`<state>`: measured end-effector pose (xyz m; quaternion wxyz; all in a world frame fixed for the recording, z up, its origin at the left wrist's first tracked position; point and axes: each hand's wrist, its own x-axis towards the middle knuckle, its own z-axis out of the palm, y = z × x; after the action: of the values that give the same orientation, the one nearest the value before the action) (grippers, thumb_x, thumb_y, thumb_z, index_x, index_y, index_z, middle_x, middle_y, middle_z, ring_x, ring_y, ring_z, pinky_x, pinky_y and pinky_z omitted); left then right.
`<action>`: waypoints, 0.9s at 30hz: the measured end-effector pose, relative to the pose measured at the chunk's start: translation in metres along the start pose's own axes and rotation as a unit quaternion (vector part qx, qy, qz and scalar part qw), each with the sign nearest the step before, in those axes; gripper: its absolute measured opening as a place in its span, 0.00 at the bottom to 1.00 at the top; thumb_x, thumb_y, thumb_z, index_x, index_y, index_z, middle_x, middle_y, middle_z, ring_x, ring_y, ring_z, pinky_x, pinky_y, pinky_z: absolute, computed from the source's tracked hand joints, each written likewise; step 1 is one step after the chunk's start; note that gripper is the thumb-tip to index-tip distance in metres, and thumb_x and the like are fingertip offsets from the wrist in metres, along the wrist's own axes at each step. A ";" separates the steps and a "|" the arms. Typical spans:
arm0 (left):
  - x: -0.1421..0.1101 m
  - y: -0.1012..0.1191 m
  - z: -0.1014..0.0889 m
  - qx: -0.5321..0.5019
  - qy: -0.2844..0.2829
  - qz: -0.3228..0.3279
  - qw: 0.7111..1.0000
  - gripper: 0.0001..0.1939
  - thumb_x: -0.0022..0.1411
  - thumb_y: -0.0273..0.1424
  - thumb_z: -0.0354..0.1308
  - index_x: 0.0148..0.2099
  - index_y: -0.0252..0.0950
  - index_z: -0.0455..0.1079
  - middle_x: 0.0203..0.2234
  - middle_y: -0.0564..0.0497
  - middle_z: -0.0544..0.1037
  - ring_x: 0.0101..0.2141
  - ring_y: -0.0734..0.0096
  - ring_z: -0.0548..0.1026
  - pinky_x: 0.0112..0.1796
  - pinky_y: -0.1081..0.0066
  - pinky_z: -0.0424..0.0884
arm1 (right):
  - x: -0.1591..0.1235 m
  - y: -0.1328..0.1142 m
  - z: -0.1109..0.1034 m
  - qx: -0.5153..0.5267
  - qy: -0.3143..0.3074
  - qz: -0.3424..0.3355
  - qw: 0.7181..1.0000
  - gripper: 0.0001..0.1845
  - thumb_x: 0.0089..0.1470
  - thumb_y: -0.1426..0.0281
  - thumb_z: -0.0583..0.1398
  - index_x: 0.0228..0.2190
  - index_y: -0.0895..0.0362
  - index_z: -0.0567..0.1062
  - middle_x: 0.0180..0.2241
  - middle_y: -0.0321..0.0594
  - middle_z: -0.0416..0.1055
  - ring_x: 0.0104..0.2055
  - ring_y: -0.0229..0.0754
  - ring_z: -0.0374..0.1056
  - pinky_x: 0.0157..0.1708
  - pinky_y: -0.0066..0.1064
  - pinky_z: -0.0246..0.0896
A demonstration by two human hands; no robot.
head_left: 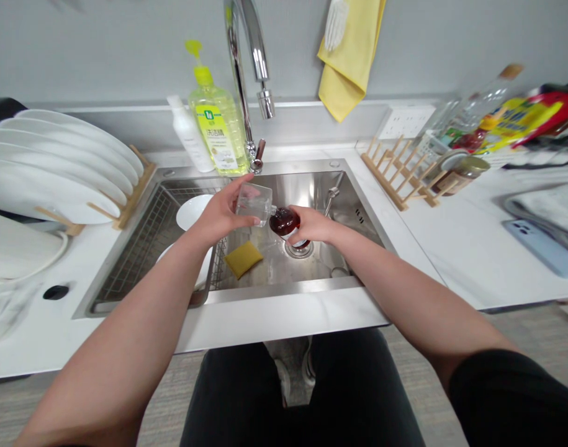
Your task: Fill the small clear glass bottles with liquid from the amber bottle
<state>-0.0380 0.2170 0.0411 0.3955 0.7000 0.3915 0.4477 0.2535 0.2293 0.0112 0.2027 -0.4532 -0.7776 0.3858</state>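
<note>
My left hand (pixel 221 214) is closed around a clear, square-sided bottle (pixel 254 203), which lies tilted over the sink (pixel 284 282). In my right hand (pixel 309 225) is a dark reddish-brown bottle (pixel 285 221) with a white label, also tilted. The two bottles come together at a narrow clear neck; which one it belongs to is hard to tell. Both are held above the round drain (pixel 299 249). Below my left hand, a yellow sponge (pixel 243 259) rests in the basin.
A wire drainer (pixel 141 242) with white dishes fills the sink's left side. Behind stand the faucet (pixel 256 56), a yellow-green soap bottle (pixel 218 127) and a white bottle (pixel 190 136). Plates (pixel 51 174) are racked at left; a wooden rack (pixel 400 171), jars and a phone (pixel 544 247) lie right.
</note>
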 end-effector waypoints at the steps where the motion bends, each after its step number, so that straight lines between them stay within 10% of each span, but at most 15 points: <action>1: 0.000 0.001 0.000 -0.005 0.001 -0.002 1.000 0.59 0.44 0.37 0.88 0.76 0.43 0.72 0.57 0.41 0.84 0.62 0.39 0.79 0.68 0.40 0.72 | 0.000 0.000 0.000 0.000 0.000 0.001 1.000 0.29 0.38 0.74 0.77 0.44 0.52 0.80 0.43 0.35 0.85 0.48 0.54 0.81 0.48 0.39 0.72; 27: 0.004 0.012 -0.010 0.020 0.001 -0.013 1.000 0.59 0.41 0.31 0.87 0.76 0.45 0.74 0.55 0.43 0.85 0.62 0.38 0.79 0.66 0.40 0.71 | 0.005 0.005 0.007 0.028 0.016 -0.009 0.999 0.34 0.35 0.72 0.81 0.46 0.53 0.81 0.46 0.38 0.86 0.49 0.55 0.82 0.53 0.43 0.73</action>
<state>-0.0436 0.2182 0.0561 0.3865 0.7021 0.4103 0.4351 0.2491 0.2324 0.0026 0.2312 -0.4466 -0.7673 0.3979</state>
